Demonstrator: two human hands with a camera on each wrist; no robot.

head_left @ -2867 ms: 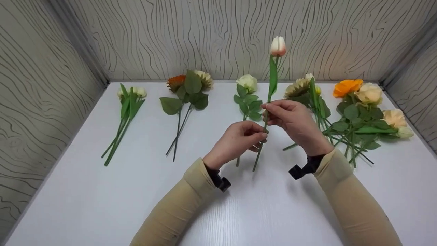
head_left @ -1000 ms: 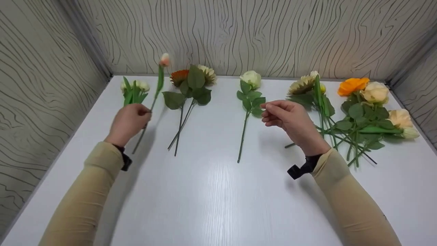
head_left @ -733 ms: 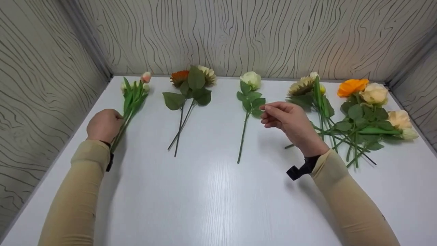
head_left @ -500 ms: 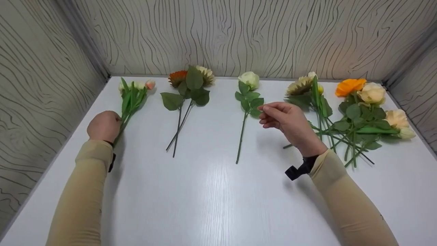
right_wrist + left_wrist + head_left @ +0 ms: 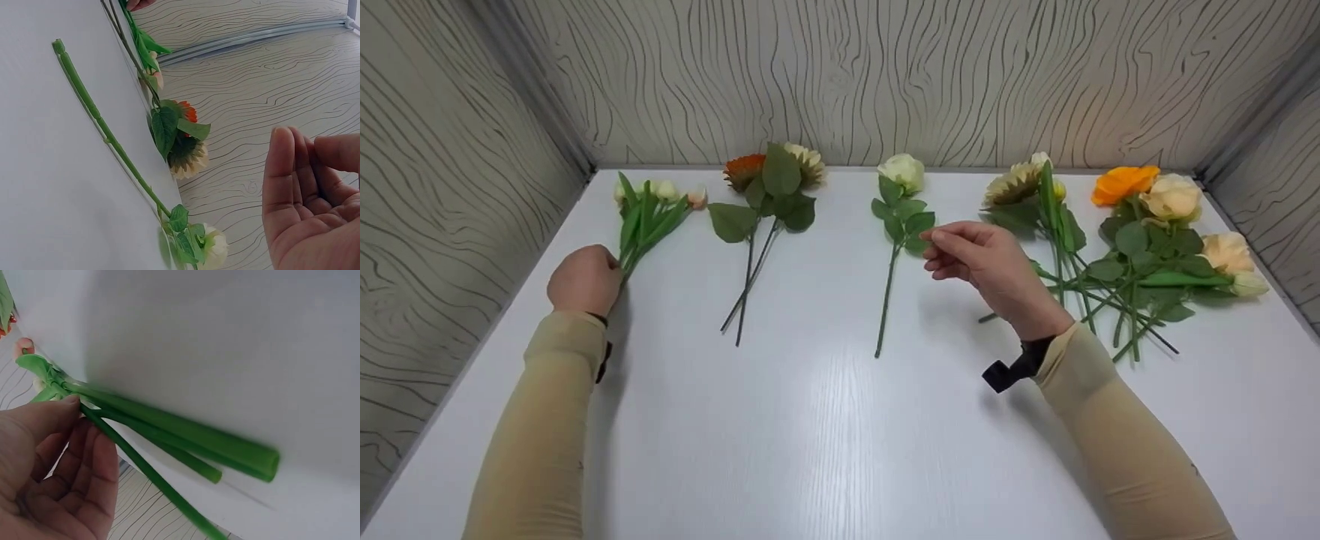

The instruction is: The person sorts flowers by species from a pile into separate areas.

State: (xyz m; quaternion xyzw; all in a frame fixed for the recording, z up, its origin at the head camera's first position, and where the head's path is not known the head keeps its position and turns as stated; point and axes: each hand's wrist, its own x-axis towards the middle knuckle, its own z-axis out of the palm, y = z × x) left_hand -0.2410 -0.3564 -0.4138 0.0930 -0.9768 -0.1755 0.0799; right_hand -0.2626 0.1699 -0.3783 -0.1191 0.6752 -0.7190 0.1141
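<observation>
At the left of the head view my left hand is at the stems of a tulip bunch. The left wrist view shows its thumb and forefinger pinching a green tulip stem, with other tulip stems beside it. A pale pink tulip head leans out on the bunch's right side, next to white ones. My right hand hovers over the table right of a single white rose. It holds nothing, its fingers loosely bent and the thumb near the forefinger.
Between tulips and rose lie two crossed stems, one with a rust-orange flower, one with a cream flower. To the right is a mixed pile with an orange flower and peach roses. Patterned walls border the white table.
My left hand has carried the pink tulip from the middle to the left and lowered it onto the white tulips. The right hand let go of its stem and has stayed nearly still.
</observation>
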